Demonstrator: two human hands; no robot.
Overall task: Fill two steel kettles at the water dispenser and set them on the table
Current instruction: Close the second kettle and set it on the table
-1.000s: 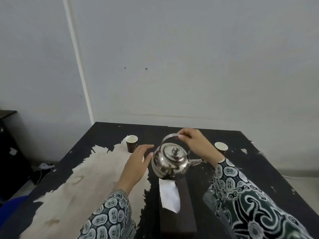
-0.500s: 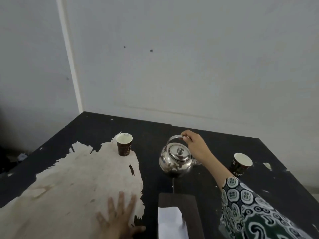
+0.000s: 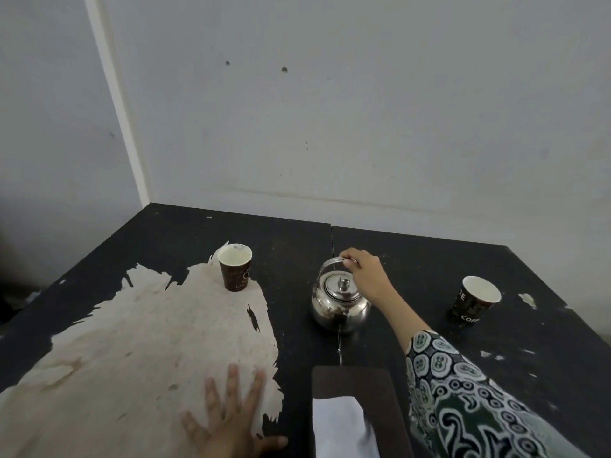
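- The steel kettle now stands on the black table, lid on, roughly midway between the table's left and right edges and nearer the far edge by the wall than the near one; 1 second ago it hung in the air above the tissue box.
- The right hand still has its fingers curled over the top of the kettle's arched handle, closed around the bar, with the patterned sleeve reaching in from the near right corner.
- The left hand, which was cupped beside the kettle's body 1 second ago, has dropped away and lies flat with fingers spread, palm down, at the near edge on the pale patch where the black surface has peeled off; it holds nothing.
- A brown paper cup stands upright at the far end of that worn patch, left of the kettle and apart from it.
- A 2nd paper cup, dark with white lettering, stands toward the right edge, well apart from the kettle.
- The dark tissue box sits at the near edge, a white tissue sticking out of it, just in front of the kettle.
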